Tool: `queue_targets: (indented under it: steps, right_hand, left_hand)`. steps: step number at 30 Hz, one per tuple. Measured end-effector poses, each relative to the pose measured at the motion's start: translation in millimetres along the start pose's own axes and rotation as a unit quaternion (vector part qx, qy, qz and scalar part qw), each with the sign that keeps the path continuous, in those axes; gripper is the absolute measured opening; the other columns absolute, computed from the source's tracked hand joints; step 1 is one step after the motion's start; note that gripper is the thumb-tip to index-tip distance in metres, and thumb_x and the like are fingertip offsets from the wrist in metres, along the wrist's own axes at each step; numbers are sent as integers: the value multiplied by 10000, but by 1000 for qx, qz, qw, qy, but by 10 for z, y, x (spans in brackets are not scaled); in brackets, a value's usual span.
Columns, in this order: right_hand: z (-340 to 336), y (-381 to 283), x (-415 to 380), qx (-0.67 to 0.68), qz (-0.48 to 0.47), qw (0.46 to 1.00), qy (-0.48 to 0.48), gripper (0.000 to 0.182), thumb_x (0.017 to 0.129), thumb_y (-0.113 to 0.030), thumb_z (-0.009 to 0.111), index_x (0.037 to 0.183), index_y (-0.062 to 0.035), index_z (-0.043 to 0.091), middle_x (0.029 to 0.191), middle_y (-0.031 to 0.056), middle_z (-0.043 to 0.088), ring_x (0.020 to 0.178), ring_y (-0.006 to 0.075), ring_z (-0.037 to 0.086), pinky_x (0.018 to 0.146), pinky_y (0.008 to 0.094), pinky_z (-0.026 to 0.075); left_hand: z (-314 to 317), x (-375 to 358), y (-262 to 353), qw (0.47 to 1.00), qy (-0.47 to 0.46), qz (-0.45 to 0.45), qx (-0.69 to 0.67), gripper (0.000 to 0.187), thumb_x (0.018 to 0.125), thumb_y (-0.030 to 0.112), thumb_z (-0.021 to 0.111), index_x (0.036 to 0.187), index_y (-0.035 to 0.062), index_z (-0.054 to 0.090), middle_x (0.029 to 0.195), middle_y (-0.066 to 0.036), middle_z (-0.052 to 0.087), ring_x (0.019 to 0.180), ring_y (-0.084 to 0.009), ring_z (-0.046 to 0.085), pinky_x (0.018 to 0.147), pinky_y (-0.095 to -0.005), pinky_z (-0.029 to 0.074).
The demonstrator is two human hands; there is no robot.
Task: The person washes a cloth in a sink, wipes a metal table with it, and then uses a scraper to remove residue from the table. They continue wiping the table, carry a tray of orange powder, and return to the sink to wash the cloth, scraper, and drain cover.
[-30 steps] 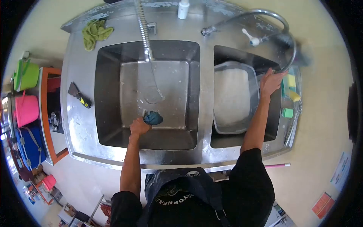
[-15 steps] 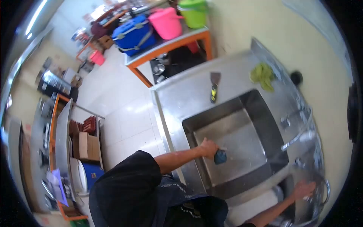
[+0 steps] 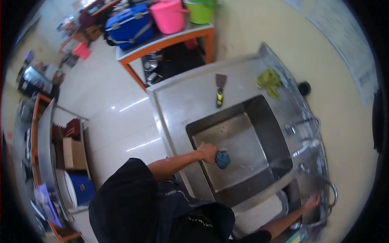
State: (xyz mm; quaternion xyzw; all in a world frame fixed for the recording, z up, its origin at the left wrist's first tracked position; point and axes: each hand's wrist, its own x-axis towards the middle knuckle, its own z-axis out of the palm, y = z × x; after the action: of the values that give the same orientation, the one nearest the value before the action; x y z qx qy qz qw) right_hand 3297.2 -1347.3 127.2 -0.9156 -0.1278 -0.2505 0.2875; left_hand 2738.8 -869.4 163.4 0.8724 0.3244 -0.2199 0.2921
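Note:
My left hand (image 3: 208, 152) is closed on a crumpled blue cloth (image 3: 222, 160), over the near left part of a steel sink basin (image 3: 239, 141). Farther right, my right hand (image 3: 311, 202) is beside a curved metal faucet (image 3: 333, 192) at the second basin; blur hides its fingers and anything in them. A scraper (image 3: 220, 90) with a black and yellow handle lies on the steel counter (image 3: 182, 97) beyond the basin. Near the wall there is a crumpled yellow-green cloth (image 3: 269, 83).
A white board-like item (image 3: 259, 214) is in the second basin. Another faucet (image 3: 302, 125) rises along the wall side. Beyond the counter, an orange-framed table (image 3: 168, 40) bears a blue cooler bag (image 3: 129, 26), a pink bucket (image 3: 167, 16) and a green bucket (image 3: 199, 11). Shelves (image 3: 46, 141) stand at left.
The view has shifted, so the sink and table appear farther left. My left hand still holds the blue cloth over the basin. My right hand remains by the faucet, its fingers less spread.

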Motion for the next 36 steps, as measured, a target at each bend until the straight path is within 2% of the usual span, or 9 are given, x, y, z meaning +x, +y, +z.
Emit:
queue_targets:
  steps: [6, 9, 13, 18, 20, 22, 25, 30, 36]
  right_hand:
    - [52, -696, -394, -98, 90, 991, -11, 777, 839, -281, 592, 1394, 86, 192, 1422, 270, 303, 1305, 381, 340, 1081, 390, 282]
    - [502, -86, -195, -202, -66, 973, -88, 676, 825, -239, 536, 1378, 69, 299, 1371, 261, 405, 1236, 381, 435, 1045, 378, 333]
    - [270, -649, 274, -67, 22, 972, -225, 377, 848, -258, 521, 1084, 28, 593, 1071, 204, 612, 1006, 339, 585, 877, 412, 445]
    - [-122, -2788, -685, 176, 120, 910, 356, 324, 860, -276, 554, 890, 27, 665, 824, 142, 664, 663, 228, 606, 643, 338, 498]
    - [74, -3718, -1425, 371, 53, 882, 284, 252, 865, -201, 545, 911, 30, 634, 824, 164, 632, 719, 206, 587, 622, 298, 491]
    - [332, -4875, -2054, 592, -37, 805, -1, 112, 825, -85, 621, 886, 9, 631, 797, 114, 630, 673, 172, 582, 594, 247, 462]
    - [887, -6053, -2419, 412, -141, 841, -323, 203, 817, -201, 655, 896, -14, 661, 778, 113, 653, 683, 214, 626, 644, 317, 481]
    - [1823, -6630, -2941, 121, -317, 862, -377, 473, 788, -342, 640, 1110, -2, 571, 1016, 182, 612, 987, 352, 574, 848, 442, 462]
    - [1471, -6497, -2775, 30, -157, 853, -497, 306, 715, -158, 578, 975, -3, 622, 1000, 220, 638, 938, 387, 610, 807, 451, 492]
  left_hand:
    - [-43, 12, -275, 1000, -17, 11, -23, 387, 628, 279, 645, 963, 86, 671, 982, -160, 663, 989, -322, 619, 900, -478, 429]
    - [-11, -39, -429, 1000, 14, 21, 12, 418, 623, 271, 648, 1000, 91, 660, 959, -156, 665, 970, -322, 622, 884, -478, 434]
    - [23, -47, -416, 999, 42, -11, -6, 416, 622, 259, 644, 1008, 104, 647, 997, -141, 655, 1024, -306, 594, 898, -477, 415]
    - [181, 0, -368, 986, 157, 7, -49, 361, 630, 230, 637, 965, 96, 618, 992, -107, 634, 1066, -288, 556, 951, -484, 361]
    - [226, -131, -314, 971, 234, 41, -34, 371, 614, 217, 665, 962, 103, 605, 968, -94, 625, 1034, -276, 562, 973, -460, 345]
    - [135, -292, -324, 960, 271, 73, -12, 366, 608, 207, 673, 949, 103, 590, 959, -82, 617, 1019, -268, 560, 975, -456, 340]
    - [-28, -620, -304, 953, 284, 104, 8, 363, 595, 202, 676, 929, 99, 577, 938, -69, 605, 983, -265, 556, 961, -461, 350]
    - [-26, -1235, -819, 901, 414, 106, -68, 381, 562, 166, 697, 922, 92, 595, 871, -78, 599, 887, -285, 570, 878, -449, 377]
    - [311, -2166, -1934, 814, 505, -120, -262, 257, 660, 109, 713, 851, -19, 597, 771, -127, 630, 716, -251, 608, 704, -346, 476]
